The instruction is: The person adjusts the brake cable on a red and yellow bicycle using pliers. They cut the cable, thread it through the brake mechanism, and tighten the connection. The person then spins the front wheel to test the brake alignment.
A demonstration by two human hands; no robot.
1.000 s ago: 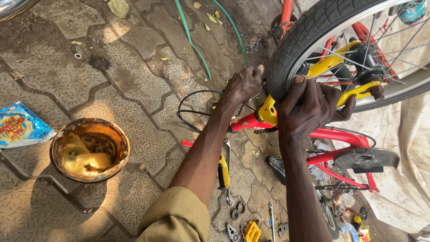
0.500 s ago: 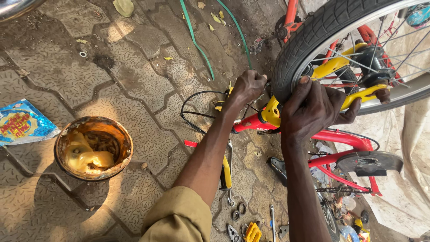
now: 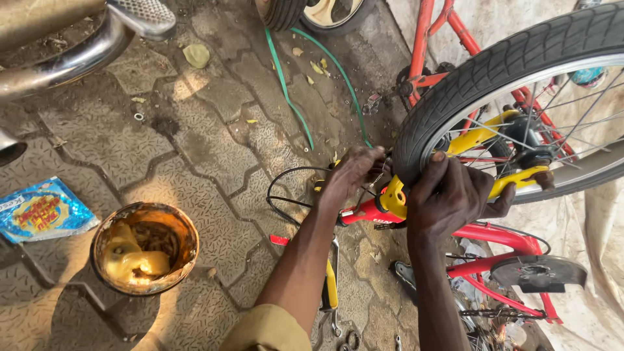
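Observation:
An upturned red bicycle frame (image 3: 497, 235) with a yellow fork (image 3: 478, 135) lies on the paving, its black tyre (image 3: 500, 65) arching at upper right. My left hand (image 3: 351, 174) is closed around a small metal part at the fork crown (image 3: 393, 195), beside a looping black cable (image 3: 286, 188). My right hand (image 3: 452, 198) grips the yellow fork leg just under the tyre. What sits inside the left fingers is partly hidden.
A rusty tin of yellow grease (image 3: 144, 247) stands at lower left, a blue packet (image 3: 40, 211) beside it. A green hose (image 3: 286, 91) runs across the pavers. Spanners and small tools (image 3: 333, 296) lie by my forearm. A chrome pipe (image 3: 71, 52) crosses the upper left.
The view has shifted slightly. Both hands stay on the fork crown, with the left hand moved a little closer to the tyre.

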